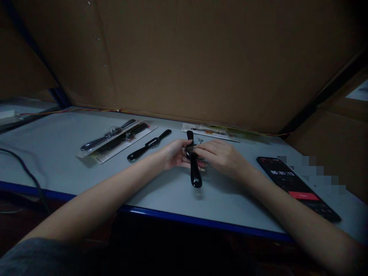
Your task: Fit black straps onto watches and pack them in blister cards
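Both hands meet over the middle of the pale grey table (57,153). My left hand (174,154) and my right hand (221,155) pinch a long black tool (194,168) between them; its rounded handle end points toward me and its other end sticks up behind the fingers. Small metal parts show at the fingertips, too dim to name. A second black tool (149,145) lies loose to the left.
A blister pack (115,138) with a metal tool and a black one lies at the left. A printed card (211,131) sits behind the hands. A phone (297,187) with a running timer lies at right. Cardboard walls close the back. A cable (23,168) crosses the left edge.
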Demonstrator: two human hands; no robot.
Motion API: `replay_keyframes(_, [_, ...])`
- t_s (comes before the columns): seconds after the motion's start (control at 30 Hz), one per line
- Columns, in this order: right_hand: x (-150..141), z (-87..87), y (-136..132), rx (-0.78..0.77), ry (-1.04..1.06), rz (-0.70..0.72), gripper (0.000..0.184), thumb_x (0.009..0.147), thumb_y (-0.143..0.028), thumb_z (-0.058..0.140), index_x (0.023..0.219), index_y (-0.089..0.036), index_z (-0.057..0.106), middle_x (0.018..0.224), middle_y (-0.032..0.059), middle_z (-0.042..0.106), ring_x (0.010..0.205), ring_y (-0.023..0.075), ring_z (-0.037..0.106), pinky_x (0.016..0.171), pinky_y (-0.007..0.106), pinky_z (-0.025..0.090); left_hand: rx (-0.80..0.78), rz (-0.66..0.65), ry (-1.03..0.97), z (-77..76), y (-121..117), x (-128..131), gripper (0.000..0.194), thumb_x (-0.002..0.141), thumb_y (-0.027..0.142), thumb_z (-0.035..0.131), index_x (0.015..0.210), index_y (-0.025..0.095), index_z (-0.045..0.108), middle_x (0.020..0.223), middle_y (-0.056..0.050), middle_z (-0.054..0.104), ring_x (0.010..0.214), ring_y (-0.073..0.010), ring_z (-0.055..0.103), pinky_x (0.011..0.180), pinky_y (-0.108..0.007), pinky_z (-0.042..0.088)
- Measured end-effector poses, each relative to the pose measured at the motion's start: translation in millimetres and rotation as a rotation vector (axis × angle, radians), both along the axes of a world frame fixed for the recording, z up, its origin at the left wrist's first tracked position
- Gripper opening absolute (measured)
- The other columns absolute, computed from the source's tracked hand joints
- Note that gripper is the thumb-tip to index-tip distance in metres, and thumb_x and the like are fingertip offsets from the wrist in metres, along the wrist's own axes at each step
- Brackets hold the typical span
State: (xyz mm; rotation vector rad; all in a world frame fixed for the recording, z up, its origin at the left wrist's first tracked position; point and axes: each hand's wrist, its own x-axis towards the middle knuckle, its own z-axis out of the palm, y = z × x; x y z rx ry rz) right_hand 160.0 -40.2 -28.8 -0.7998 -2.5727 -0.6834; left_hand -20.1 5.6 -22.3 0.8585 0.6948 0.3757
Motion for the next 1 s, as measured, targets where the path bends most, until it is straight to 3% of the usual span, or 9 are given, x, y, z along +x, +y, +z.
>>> replay_keyframes(0.17, [3.2, -1.6, 0.6, -0.060, 0.083, 0.036, 0.025, 0.088, -0.015, 0.044, 0.104, -0.018, 0.062, 0.106, 0.0109, 0.065, 0.093, 0.0213, 0.059, 0.078, 0.036, 0.047, 0.074, 0.063, -0.006, -0.6, -2.3, 1.1, 0.025, 0.089, 0.014, 0.032, 0.097, 0.004, 0.054, 0.072, -0.012, 0.067, 0.069, -0.0189, 0.068, 0.076, -0.035, 0.052])
replay_keyframes(0.27, [4.5, -4.1, 0.4, -0.155, 0.383, 0.006, 0.026, 0.087, -0.015, 0.044, 0.107, -0.021, 0.059, 0.100, 0.0069, 0.067, 0.092, 0.0185, 0.061, 0.079, 0.033, 0.048, 0.138, 0.145, -0.034, -1.4, -3.2, 0.0, 0.015, 0.087, 0.010, 0.039, 0.098, 0.007, 0.050, 0.080, -0.013, 0.067, 0.070, -0.0206, 0.069, 0.075, -0.040, 0.053])
replay_keyframes(0.37, [4.8, -4.0, 0.5, -0.259, 0.770, -0.126, 0.035, 0.086, -0.018, 0.046, 0.120, -0.022, 0.049, 0.087, 0.0035, 0.065, 0.072, 0.0143, 0.063, 0.067, 0.029, 0.049, 0.175, 0.227, -0.051, -2.3, -3.6, -1.2, 0.020, 0.084, 0.011, 0.050, 0.103, 0.010, 0.044, 0.087, -0.014, 0.066, 0.070, -0.0236, 0.069, 0.073, -0.047, 0.054])
replay_keyframes(0.47, [4.0, -0.6, 3.2, -0.446, 0.963, -0.236, 0.028, 0.085, -0.019, 0.042, 0.109, -0.020, 0.056, 0.073, 0.0008, 0.059, 0.058, 0.0114, 0.057, 0.056, 0.026, 0.044, 0.209, 0.252, -0.039, -3.3, -4.6, -0.7, 0.026, 0.081, 0.010, 0.057, 0.102, 0.012, 0.042, 0.083, -0.012, 0.066, 0.069, -0.0244, 0.069, 0.070, -0.046, 0.055])
replay_keyframes(0.57, [0.8, 2.4, 7.0, -0.708, 1.008, -0.289, 0.022, 0.082, -0.022, 0.042, 0.081, -0.016, 0.063, 0.066, 0.0018, 0.056, 0.057, 0.0115, 0.053, 0.053, 0.025, 0.041, 0.216, 0.249, -0.026, -4.5, -6.6, 1.6, 0.029, 0.080, 0.009, 0.058, 0.103, 0.012, 0.041, 0.082, -0.011, 0.065, 0.067, -0.0234, 0.069, 0.068, -0.044, 0.056])
replay_keyframes(0.67, [-4.2, 1.0, 8.4, -0.881, 0.999, -0.294, 0.021, 0.079, -0.034, 0.051, 0.072, -0.016, 0.061, 0.067, 0.0026, 0.057, 0.059, 0.0122, 0.051, 0.051, 0.025, 0.038, 0.208, 0.236, -0.024, -5.6, -9.4, 4.4, 0.031, 0.082, 0.008, 0.055, 0.108, 0.013, 0.038, 0.083, -0.011, 0.066, 0.068, -0.0227, 0.069, 0.069, -0.042, 0.056])
replay_keyframes(0.87, [-6.7, -6.5, 8.8, -0.794, 0.913, -0.293, 0.027, 0.074, -0.044, 0.061, 0.070, -0.018, 0.060, 0.070, 0.0020, 0.058, 0.066, 0.0141, 0.051, 0.058, 0.028, 0.039, 0.178, 0.182, -0.008, -2.7, -14.1, 8.0, 0.022, 0.083, 0.003, 0.046, 0.104, 0.006, 0.048, 0.080, -0.013, 0.066, 0.068, -0.0198, 0.068, 0.070, -0.037, 0.056])
replay_keyframes(1.0, [-3.5, -2.7, 9.9, -0.817, 1.013, -0.227, 0.024, 0.077, -0.041, 0.058, 0.084, -0.018, 0.063, 0.075, 0.0034, 0.062, 0.069, 0.0154, 0.057, 0.064, 0.030, 0.045, 0.098, 0.185, -0.029, 1.0, -13.6, 7.7, 0.017, 0.086, 0.006, 0.042, 0.096, 0.002, 0.054, 0.080, -0.014, 0.066, 0.070, -0.0179, 0.068, 0.073, -0.033, 0.056])
